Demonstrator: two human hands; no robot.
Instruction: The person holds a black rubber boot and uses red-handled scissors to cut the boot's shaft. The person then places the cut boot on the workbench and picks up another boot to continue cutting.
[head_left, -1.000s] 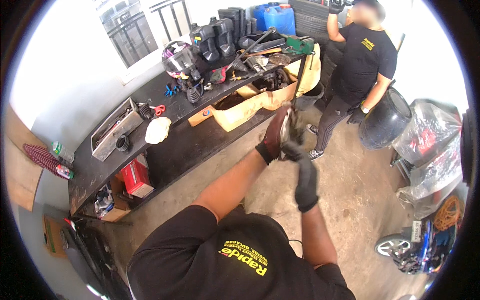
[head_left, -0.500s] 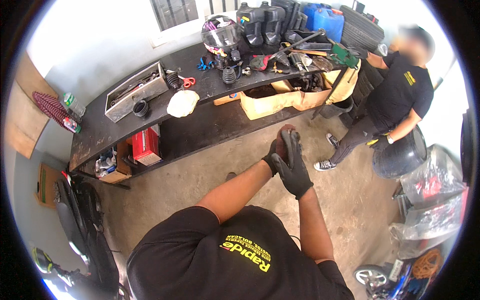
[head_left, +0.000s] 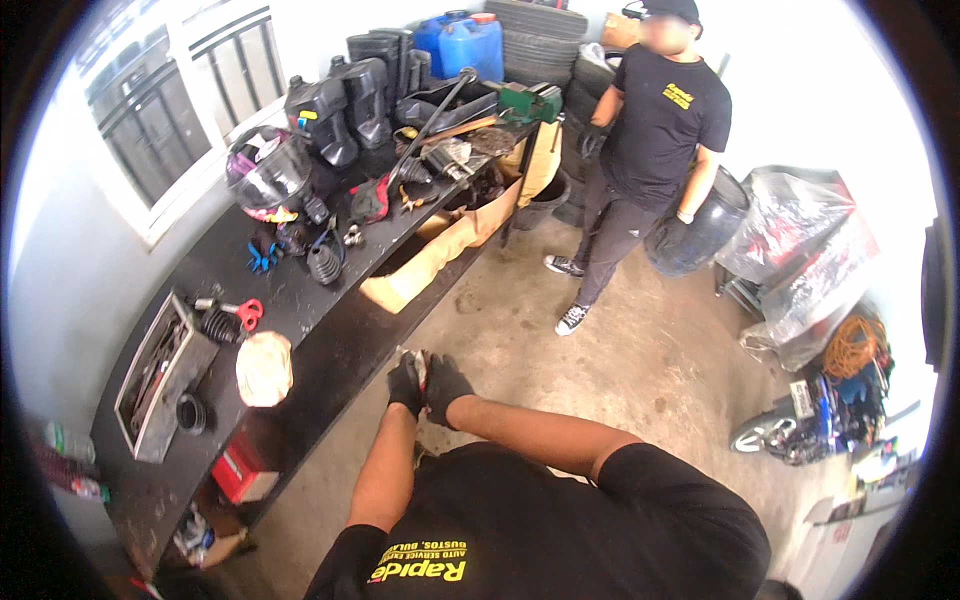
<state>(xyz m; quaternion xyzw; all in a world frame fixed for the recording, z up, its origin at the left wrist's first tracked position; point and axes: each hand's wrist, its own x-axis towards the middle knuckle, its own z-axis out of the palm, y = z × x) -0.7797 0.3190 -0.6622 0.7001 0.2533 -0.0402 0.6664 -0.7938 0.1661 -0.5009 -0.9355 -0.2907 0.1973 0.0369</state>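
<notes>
Both my hands wear black gloves and meet low in front of me, beside the front edge of a long black workbench point(head_left: 310, 312). My left hand point(head_left: 404, 388) is closed against a small pale and reddish thing point(head_left: 421, 368), whose kind I cannot make out. My right hand point(head_left: 448, 388) presses against that thing from the other side, its fingers bent and partly hidden. Nearest on the bench lies a cream-coloured round cloth or paper point(head_left: 265, 370). Beside it are red-handled scissors point(head_left: 250, 315), a black rubber ring-shaped boot point(head_left: 190, 412) and a metal tool tray point(head_left: 187, 402).
Further along the bench stand a helmet point(head_left: 262, 180), black jugs point(head_left: 325, 125), a blue container point(head_left: 472, 48) and a green vise point(head_left: 530, 103). A co-worker in black point(head_left: 660, 120) stands past its far end. A black drum point(head_left: 705, 235) and a blue motorcycle point(head_left: 800, 425) are at the right.
My view has swung right, so the bench now lies to the left. My hands stay together, now closer to the bench's edge. The co-worker's hand has come away from the vise.
</notes>
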